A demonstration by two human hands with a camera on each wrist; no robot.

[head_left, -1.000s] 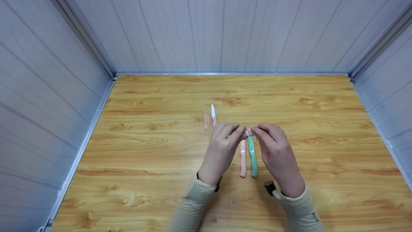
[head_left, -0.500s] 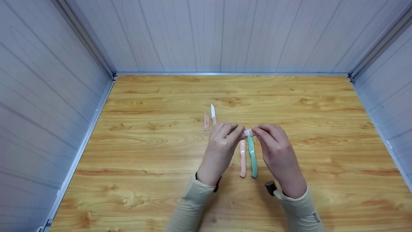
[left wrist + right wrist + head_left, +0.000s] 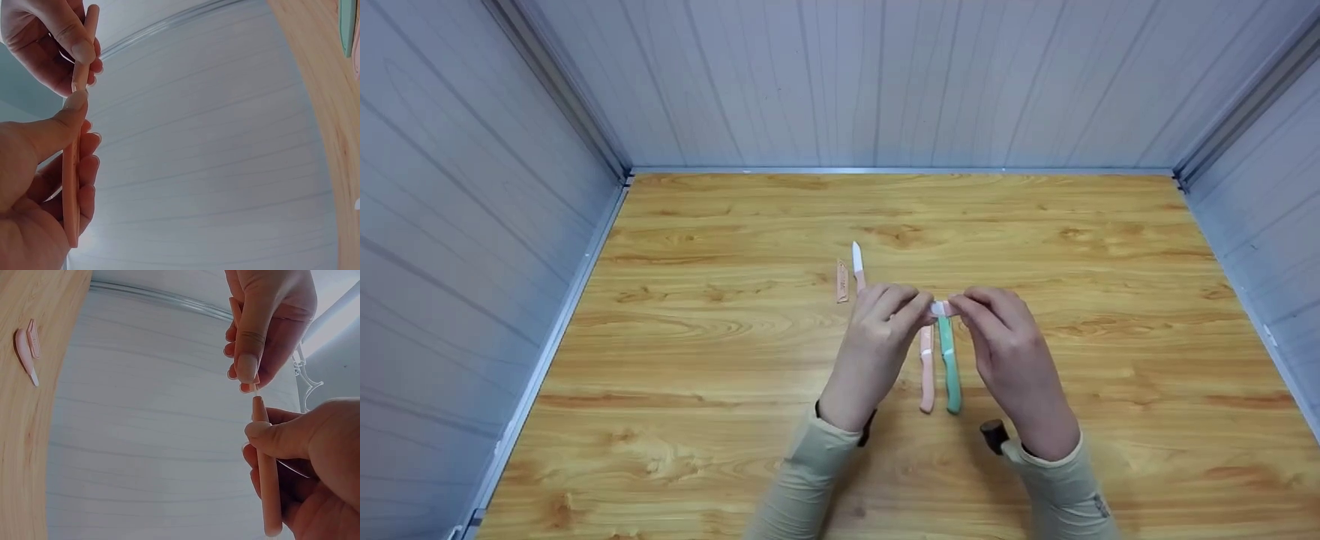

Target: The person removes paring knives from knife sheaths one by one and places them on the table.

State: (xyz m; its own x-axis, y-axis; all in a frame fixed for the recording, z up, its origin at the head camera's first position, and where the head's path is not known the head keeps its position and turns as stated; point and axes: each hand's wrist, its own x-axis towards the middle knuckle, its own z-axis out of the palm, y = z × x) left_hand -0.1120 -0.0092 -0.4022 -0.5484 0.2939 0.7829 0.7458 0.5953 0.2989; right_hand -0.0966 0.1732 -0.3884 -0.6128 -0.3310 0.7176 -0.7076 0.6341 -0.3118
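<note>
My left hand (image 3: 877,341) pinches a pink blade sheath (image 3: 70,188) between thumb and fingers. My right hand (image 3: 1011,349) grips the pink handle (image 3: 270,489) of a small knife whose blade runs into that sheath. A short stretch of white blade (image 3: 937,308) shows between the two hands, which are held close together above the table. Beneath them lie a sheathed pink knife (image 3: 927,379) and a sheathed green knife (image 3: 951,379), side by side. Beyond my left hand rests a bare knife with a white blade (image 3: 857,257), its handle partly hidden by that hand.
A loose pink sheath (image 3: 842,282) lies left of the bare knife on the wood-grain table (image 3: 697,360). Pale panel walls (image 3: 840,82) enclose the table at the back and both sides. A dark cylindrical piece (image 3: 994,436) sits at my right wrist.
My right hand has shifted slightly to the right, and a little more white blade shows between the hands. My left hand and the things on the table stay put.
</note>
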